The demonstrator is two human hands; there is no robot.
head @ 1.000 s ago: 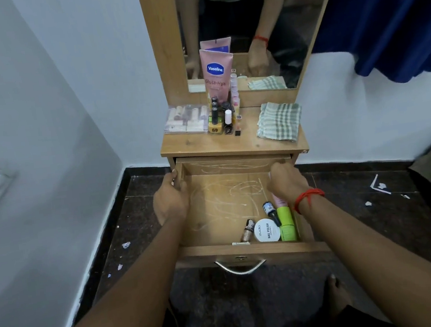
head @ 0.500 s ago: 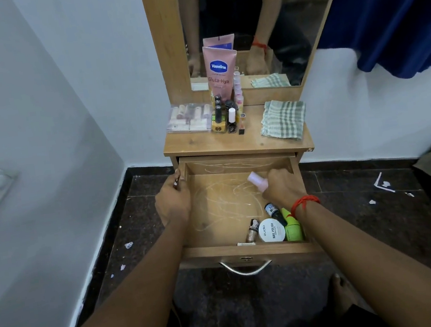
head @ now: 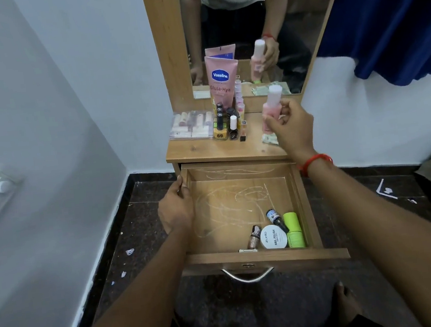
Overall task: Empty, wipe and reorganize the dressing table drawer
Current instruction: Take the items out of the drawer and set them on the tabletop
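One pink bottle, clasped upright in the right hand over the tabletop for unloading; left hand grips the open drawer wall, apparently steadying it.

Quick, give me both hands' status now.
Left hand: closed on the drawer's left wall.
Right hand: holding a pink bottle above the tabletop.

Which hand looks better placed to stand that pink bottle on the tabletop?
The right hand: it already grips the pink bottle upright above the tabletop. The left hand rests on the drawer side wall.
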